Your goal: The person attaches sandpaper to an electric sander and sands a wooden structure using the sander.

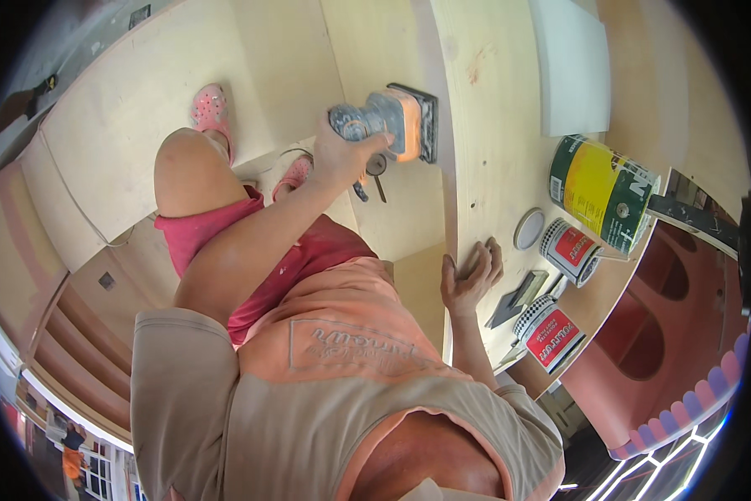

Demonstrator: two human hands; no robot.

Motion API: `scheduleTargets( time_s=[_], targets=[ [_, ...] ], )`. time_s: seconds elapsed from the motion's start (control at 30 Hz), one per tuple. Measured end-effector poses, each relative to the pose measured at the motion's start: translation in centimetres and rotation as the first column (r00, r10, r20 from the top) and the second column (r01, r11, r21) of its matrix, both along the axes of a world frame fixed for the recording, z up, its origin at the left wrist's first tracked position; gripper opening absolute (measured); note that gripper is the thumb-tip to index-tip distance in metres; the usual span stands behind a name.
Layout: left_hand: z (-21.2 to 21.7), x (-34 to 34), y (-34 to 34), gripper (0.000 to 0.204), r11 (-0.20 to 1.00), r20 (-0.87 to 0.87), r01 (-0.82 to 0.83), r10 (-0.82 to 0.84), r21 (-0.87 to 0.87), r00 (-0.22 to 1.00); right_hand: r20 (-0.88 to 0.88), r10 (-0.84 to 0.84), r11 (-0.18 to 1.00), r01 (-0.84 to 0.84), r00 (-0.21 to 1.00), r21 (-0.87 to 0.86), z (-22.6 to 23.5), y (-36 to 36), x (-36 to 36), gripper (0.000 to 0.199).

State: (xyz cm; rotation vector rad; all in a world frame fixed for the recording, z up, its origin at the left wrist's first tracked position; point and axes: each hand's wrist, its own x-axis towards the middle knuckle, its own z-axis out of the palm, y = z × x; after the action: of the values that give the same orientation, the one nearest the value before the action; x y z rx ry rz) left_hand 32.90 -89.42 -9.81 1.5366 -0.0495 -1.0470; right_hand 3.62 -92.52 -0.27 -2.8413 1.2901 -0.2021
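My left hand is closed around the body of a dusty grey and orange power sander. The sander's dark flat pad faces the side of a pale wooden panel and appears to touch it. My right hand lies on the panel's broad face, fingers spread and holding nothing. Close to it are a flat scraper-like tool, a round lid and two red and white tins, one beside the lid and another nearer my right arm.
A large green and yellow can stands beyond the tins, beside a white sheet. My feet, in pink clogs, are among pale wooden boards. A thin cable runs along the left. Another person is far off at lower left.
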Motion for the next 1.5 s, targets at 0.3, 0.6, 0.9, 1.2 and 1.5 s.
scheduleTargets(
  time_s=[0.3,0.6,0.9,1.2,1.5],
  targets=[
    [-0.6,7.3,-4.6,0.082,0.993,0.116,-0.095,0.104,-0.073,0.988,-0.011,-0.021,1.0,0.021,1.0,0.005,0.2,0.0,0.2,0.063],
    [-3.6,12.3,-6.6,0.08,0.993,-0.087,-0.113,0.114,0.018,0.99,-0.022,-0.002,1.0,0.002,1.0,0.007,0.0,0.0,0.1,0.063],
    [-3.9,9.8,-5.1,0.086,0.999,0.163,0.002,0.005,-0.047,0.987,-0.018,0.016,1.0,-0.016,1.0,-0.002,-0.2,-0.3,-0.1,0.064],
    [-2.7,9.2,-4.7,0.087,0.996,0.019,-0.029,0.031,-0.087,0.999,0.001,0.001,1.0,-0.001,1.0,0.03,0.2,-0.2,0.5,0.062],
    [2.7,3.7,-1.1,0.085,0.956,0.687,0.164,0.052,-0.245,0.725,-0.011,-0.004,1.0,0.004,1.0,0.012,0.1,-0.1,-0.1,0.065]
  ],
)
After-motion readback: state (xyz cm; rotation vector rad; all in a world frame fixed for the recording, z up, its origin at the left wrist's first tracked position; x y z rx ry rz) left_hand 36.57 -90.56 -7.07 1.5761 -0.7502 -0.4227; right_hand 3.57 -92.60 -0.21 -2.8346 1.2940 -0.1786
